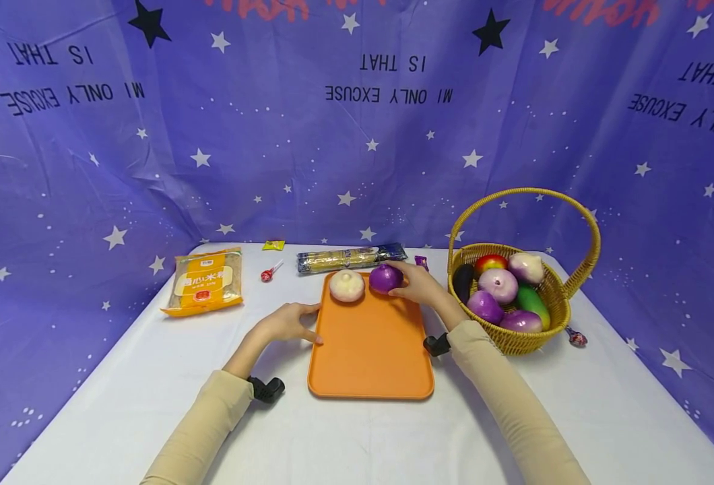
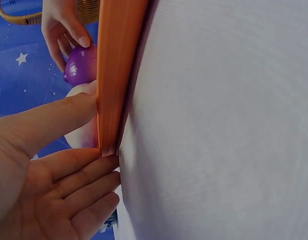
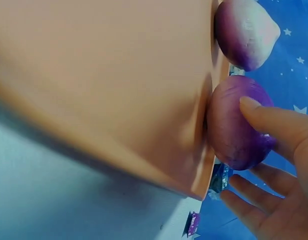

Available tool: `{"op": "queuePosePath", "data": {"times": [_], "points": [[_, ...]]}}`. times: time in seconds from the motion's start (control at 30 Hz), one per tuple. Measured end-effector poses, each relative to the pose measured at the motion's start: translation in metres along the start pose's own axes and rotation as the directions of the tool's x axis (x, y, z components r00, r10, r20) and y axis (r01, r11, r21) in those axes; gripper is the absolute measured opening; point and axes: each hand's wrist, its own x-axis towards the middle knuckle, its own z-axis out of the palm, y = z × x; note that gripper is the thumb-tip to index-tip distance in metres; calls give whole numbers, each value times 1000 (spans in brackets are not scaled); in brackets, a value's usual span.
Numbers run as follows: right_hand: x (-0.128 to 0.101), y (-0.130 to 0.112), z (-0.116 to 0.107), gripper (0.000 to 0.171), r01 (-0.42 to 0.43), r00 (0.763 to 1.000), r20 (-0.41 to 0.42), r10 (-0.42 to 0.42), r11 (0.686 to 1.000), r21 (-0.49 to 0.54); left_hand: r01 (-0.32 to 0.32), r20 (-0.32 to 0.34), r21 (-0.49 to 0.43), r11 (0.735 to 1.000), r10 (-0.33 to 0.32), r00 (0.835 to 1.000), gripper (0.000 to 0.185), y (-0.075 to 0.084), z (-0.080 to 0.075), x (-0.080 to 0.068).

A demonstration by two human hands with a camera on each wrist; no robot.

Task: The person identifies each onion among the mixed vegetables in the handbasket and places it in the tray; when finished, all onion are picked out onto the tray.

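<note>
An orange tray (image 1: 369,350) lies flat on the white table. At its far end sit a purple onion (image 1: 385,278) and a whitish onion (image 1: 347,286) with a purple underside, side by side. My right hand (image 1: 420,283) holds the purple onion, its thumb (image 3: 251,105) on one side and its fingers on the other. At the tray's left edge is my left hand (image 1: 287,322), its fingers straight and the thumb lying over the rim in the left wrist view.
Right of the tray stands a handled wicker basket (image 1: 517,345) full of onions and other vegetables. A long golden packet (image 1: 345,259) lies behind the tray. Left are an orange bag (image 1: 207,281), a red lollipop (image 1: 267,275) and a yellow wrapper (image 1: 274,245). Another lollipop (image 1: 577,338) lies beside the basket.
</note>
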Motion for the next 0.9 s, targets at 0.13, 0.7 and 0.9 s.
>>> {"op": "queuePosePath", "data": {"times": [0.13,0.7,0.9], "points": [[0,2,0,69,-13,1000,2,13,1000,-13,-1,1,0,1000,1,1000,86,1,0,0],[-18,-15,-16,68,61,997,-41,-62,998,-14,-11,-4,-6,1000,11,1000,85,0,1,-1],[-45,-33,-41,63,164,983,-70,-168,985,-53,-7,-10,-7,1000,7,1000,86,0,1,0]]}}
